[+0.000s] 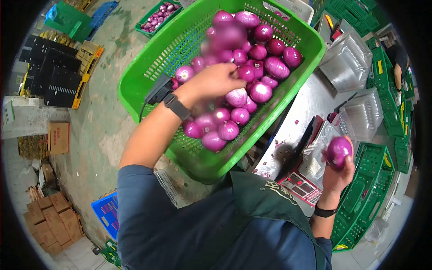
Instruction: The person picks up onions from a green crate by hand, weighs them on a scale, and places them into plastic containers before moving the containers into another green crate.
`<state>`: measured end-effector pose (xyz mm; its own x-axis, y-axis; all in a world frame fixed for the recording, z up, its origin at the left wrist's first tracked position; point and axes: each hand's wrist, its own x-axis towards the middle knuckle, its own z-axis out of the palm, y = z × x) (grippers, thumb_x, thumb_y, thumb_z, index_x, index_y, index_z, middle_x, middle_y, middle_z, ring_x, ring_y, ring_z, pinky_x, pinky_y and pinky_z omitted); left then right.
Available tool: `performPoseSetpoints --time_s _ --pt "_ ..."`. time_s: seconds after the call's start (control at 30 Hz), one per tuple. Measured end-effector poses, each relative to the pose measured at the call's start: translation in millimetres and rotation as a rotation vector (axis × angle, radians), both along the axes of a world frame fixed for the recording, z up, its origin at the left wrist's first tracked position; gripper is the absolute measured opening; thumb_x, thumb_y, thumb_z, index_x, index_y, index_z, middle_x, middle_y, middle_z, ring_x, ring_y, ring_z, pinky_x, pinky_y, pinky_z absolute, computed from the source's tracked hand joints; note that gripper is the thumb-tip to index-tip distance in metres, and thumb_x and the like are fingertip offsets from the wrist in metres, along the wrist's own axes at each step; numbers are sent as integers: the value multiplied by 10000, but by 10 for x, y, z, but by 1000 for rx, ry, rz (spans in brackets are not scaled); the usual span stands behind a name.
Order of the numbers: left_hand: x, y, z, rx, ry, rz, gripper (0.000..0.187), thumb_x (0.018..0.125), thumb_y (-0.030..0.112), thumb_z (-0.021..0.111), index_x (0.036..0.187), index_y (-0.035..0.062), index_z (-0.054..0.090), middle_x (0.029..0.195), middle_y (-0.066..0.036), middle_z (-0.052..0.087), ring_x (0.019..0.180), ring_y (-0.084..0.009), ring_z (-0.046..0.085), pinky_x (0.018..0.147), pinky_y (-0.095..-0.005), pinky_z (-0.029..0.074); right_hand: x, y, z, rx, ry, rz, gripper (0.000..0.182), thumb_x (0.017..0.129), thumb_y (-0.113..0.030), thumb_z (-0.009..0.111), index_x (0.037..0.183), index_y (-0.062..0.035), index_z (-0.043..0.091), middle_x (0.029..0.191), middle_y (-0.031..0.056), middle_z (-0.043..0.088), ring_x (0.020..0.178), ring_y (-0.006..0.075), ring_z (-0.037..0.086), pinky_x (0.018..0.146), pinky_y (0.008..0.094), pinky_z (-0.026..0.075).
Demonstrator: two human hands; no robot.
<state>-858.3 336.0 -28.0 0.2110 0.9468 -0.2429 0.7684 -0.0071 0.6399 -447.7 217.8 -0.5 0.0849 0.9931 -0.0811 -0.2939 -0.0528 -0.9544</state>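
Note:
Many red onions (276, 67) lie in a large green perforated basket (144, 85). My left hand (218, 81) reaches into it, palm down, with the fingers curled in among the onions. An onion (236, 97) touches the underside of these fingers; whatever is inside their grip is hidden. Near the far end of the basket, a few onions are smeared by motion. On the right, my right hand (345, 164) holds up a single red onion (339, 152), its fingers wrapped round it. Beneath and beside that hand is a clear plastic container (317, 150) by a digital scale (299, 185).
Stacked clear plastic containers (346, 63) stand on the metal table (294, 110), which has onion skin scraps on it. Green crates (364, 193) line the right side, with a person's arm (398, 77) beyond. Cartons (51, 220) and a pallet (85, 74) are at left.

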Motion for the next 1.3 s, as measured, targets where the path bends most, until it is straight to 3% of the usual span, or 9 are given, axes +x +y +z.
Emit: performPoseSetpoints --time_s 0.17,0.43,0.57,0.7,0.83,1.03,1.13,1.2,1.3 --pt "100 -585 -553 -187 170 -509 546 728 300 818 1176 37 653 1087 -198 666 1021 -360 664 872 -436 543 474 -262 -192 -153 104 -196 626 976 -478 523 1369 10 535 1155 160 671 839 277 663 607 344 488" --pt "378 -855 -869 -67 368 -653 626 669 246 833 1227 94 592 1190 -184 572 1028 -407 648 842 -507 544 618 -406 -252 -148 159 -260 541 971 -450 530 1269 -3 596 1128 176 676 895 356 683 636 402 539" --pt "183 -635 -843 -105 43 -529 657 660 315 824 1243 80 636 1155 -198 656 1033 -386 652 921 -466 525 712 -474 -238 -137 179 -296 513 965 -418 541 1265 -6 600 1175 175 676 944 378 689 694 426 565" --pt "135 -366 -93 -591 -840 134 525 756 218 766 1218 21 614 1091 -122 667 1015 -220 664 911 -337 543 987 -581 -288 -118 189 -392 547 906 -326 595 1371 -50 512 1208 147 640 1008 365 676 796 449 565" --pt "582 -437 568 -408 -1152 96 686 734 193 816 1333 37 520 1237 -154 646 1078 -246 661 948 -369 545 1099 -669 -229 -85 -75 -410 685 789 -127 669 1431 -69 439 1231 127 594 1061 265 647 875 404 565" --pt "1919 -645 711 -166 -782 -410 793 727 207 877 1407 54 497 1240 -130 616 1092 -236 637 970 -361 517 1141 -703 -369 26 -672 -341 716 703 -54 780 1363 -50 501 1239 131 605 1111 267 637 996 379 515" --pt "2639 -801 372 438 -421 -642 693 683 299 878 1260 36 602 1165 -172 643 1110 -354 612 988 -431 484 1002 -685 -275 169 -1071 -193 654 681 -69 793 1292 -38 562 1266 174 616 1196 341 615 1025 411 495" --pt "2967 -851 134 525 -292 -684 567 657 311 852 1126 82 629 982 -122 653 976 -353 589 859 -459 447 1032 -642 -318 282 -1230 -68 691 629 -71 812 1278 -39 576 1266 182 622 1162 391 608 1040 452 460" --pt "3196 -941 -228 494 -97 -729 532 697 368 835 1103 95 626 980 -113 636 1030 -337 558 918 -487 401 1154 -693 -387 230 -1451 44 705 611 -79 824 1273 -35 587 1261 176 629 1148 394 602 1040 461 436"
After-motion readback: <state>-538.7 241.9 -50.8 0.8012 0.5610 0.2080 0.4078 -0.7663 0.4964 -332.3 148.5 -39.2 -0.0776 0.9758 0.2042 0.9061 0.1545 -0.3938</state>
